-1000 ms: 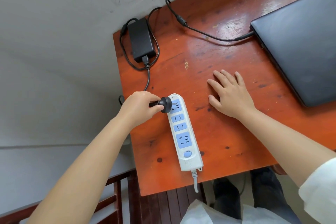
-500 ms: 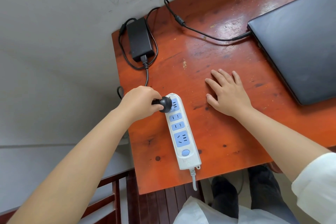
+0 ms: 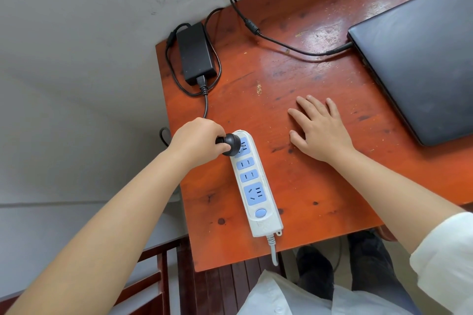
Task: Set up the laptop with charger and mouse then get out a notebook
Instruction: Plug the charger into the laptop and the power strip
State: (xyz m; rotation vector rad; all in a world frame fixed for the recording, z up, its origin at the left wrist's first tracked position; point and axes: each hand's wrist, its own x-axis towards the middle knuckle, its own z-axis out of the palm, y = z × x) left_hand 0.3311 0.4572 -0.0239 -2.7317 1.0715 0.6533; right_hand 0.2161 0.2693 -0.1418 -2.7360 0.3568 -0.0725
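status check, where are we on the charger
Left hand gripping black plug at top socket of power strip. Right hand flat on table, empty. Charger lead already in closed laptop. Nothing in the way.

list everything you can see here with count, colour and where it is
table: 1, reddish-orange wood, fills the middle and right
laptop: 1, dark grey, lid closed, far right of the table
charger brick: 1, black, far left corner of the table
charger cable: 1, black, runs from the brick across to the laptop's left edge
power strip: 1, white with blue sockets, near left part of the table
plug: 1, black, at the strip's far socket
chair: 1, dark wood, lower left, partly seen
left hand: 1, gripping the plug
right hand: 1, flat on the table, empty
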